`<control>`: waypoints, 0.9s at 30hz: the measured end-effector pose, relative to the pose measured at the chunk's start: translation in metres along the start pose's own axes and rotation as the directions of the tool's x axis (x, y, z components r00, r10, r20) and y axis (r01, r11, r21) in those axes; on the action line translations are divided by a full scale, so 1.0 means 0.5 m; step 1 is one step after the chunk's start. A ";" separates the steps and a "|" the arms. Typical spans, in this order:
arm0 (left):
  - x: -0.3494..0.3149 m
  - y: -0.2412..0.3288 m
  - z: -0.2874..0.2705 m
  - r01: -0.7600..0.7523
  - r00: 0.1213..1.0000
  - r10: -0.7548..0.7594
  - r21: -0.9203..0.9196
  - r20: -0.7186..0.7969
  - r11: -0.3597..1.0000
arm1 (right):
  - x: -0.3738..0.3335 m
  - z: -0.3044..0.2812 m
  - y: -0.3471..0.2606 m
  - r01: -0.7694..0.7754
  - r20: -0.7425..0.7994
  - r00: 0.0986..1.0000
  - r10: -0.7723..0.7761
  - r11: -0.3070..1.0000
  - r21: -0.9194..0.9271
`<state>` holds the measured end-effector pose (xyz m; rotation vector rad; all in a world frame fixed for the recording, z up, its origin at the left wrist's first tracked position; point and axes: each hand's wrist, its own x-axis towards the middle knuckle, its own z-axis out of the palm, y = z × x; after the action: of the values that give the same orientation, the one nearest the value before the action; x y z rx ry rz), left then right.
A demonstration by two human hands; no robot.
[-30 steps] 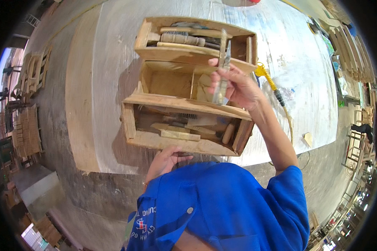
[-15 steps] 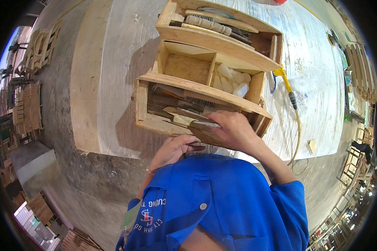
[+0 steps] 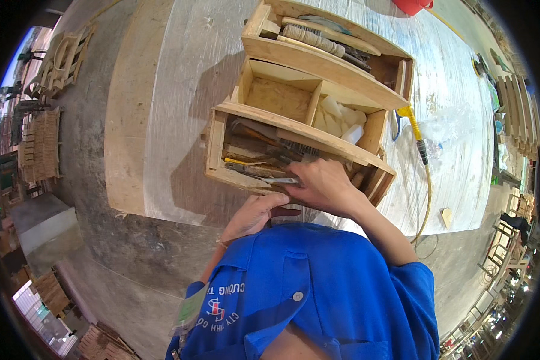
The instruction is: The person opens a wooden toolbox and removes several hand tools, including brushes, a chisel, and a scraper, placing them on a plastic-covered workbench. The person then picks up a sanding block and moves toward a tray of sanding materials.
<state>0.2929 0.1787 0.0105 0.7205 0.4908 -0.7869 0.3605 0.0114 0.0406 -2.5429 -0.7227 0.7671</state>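
A wooden toolbox (image 3: 318, 132) with several compartments lies before me. My right hand (image 3: 325, 183) reaches into its near compartment, fingers bent down among the tools. A thin grey metal piece (image 3: 281, 180) sticks out beside its thumb; the fingertips and most of what they grip are hidden. Around it lie a wire brush (image 3: 299, 147), a thin yellow stick (image 3: 241, 162) and several dark and wooden-handled tools. My left hand (image 3: 253, 215) is at the box's near wall, its thumb resting by the rim and its fingers apart below, with nothing seen in them.
The middle compartment holds pale translucent pieces (image 3: 341, 120). In the far compartment lies a wooden-handled brush (image 3: 312, 41). Right of the box, a yellow air gun (image 3: 414, 123) with its hose crosses the plastic-covered table (image 3: 456, 180). A red object (image 3: 411, 6) stands at the far edge.
The box has shifted slightly right in view. My right hand has moved a little left over the near compartment; the tools raised beside it are now lower, and the yellow stick shows.
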 end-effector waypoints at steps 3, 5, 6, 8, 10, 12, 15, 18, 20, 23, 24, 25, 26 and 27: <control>0.003 -0.011 -0.022 0.015 0.999 -0.014 -0.023 0.049 1.000 | -0.041 -0.019 0.009 -0.002 0.037 0.999 0.006 0.995 -0.095; 0.005 -0.013 -0.026 0.033 0.997 -0.031 -0.021 0.074 0.999 | -0.075 -0.041 0.028 -0.072 0.092 0.993 0.078 0.995 -0.068; 0.002 -0.005 -0.018 0.037 0.997 -0.036 -0.012 0.073 0.999 | -0.093 -0.047 0.044 -0.074 0.103 0.992 0.078 0.996 -0.041; 0.002 -0.003 -0.015 0.055 0.997 -0.054 -0.014 0.059 0.998 | -0.124 -0.050 0.074 -0.077 0.069 0.995 0.072 0.994 0.076; 0.003 -0.005 -0.016 0.079 0.997 -0.078 -0.041 0.029 0.996 | -0.129 -0.030 0.083 -0.104 -0.087 0.990 0.111 0.991 0.080; -0.001 -0.001 -0.009 0.042 0.998 -0.040 -0.040 0.055 0.998 | -0.130 -0.012 0.081 -0.104 -0.223 0.969 0.108 0.994 0.028; -0.004 0.007 0.001 0.029 0.997 -0.028 -0.014 0.068 0.999 | -0.102 0.013 0.052 -0.255 -0.141 0.961 0.237 0.959 -0.124; -0.006 0.008 0.002 0.052 0.996 -0.052 -0.003 0.068 0.999 | -0.081 0.051 0.055 -0.259 -0.202 0.954 0.223 0.951 -0.171; -0.005 0.006 0.000 0.042 0.996 -0.042 0.001 0.074 0.999 | -0.070 0.049 0.055 -0.244 -0.192 0.959 0.208 0.951 -0.191; -0.002 0.001 -0.006 0.010 0.997 -0.010 -0.001 0.079 1.000 | -0.086 0.017 0.053 -0.141 -0.248 0.961 0.120 0.988 -0.069; -0.003 -0.001 -0.010 0.015 0.998 -0.014 -0.015 0.067 1.000 | -0.090 0.002 0.053 -0.081 -0.292 0.950 0.112 0.990 0.117; -0.003 -0.004 -0.009 0.026 0.998 -0.024 -0.026 0.061 0.999 | -0.098 -0.017 0.055 -0.015 -0.337 0.934 0.119 0.955 0.296; -0.004 -0.003 -0.003 0.009 0.999 -0.008 -0.034 0.040 0.999 | -0.104 -0.034 0.057 0.059 -0.380 0.915 0.136 0.886 0.461; -0.008 0.002 0.007 -0.007 1.000 0.007 -0.042 0.018 0.999 | -0.109 -0.052 0.057 0.004 -0.286 0.927 0.243 0.756 0.654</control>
<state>0.2917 0.1784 0.0156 0.6759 0.4867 -0.7739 0.3472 -0.0477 0.0684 -2.0002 -0.1189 0.4547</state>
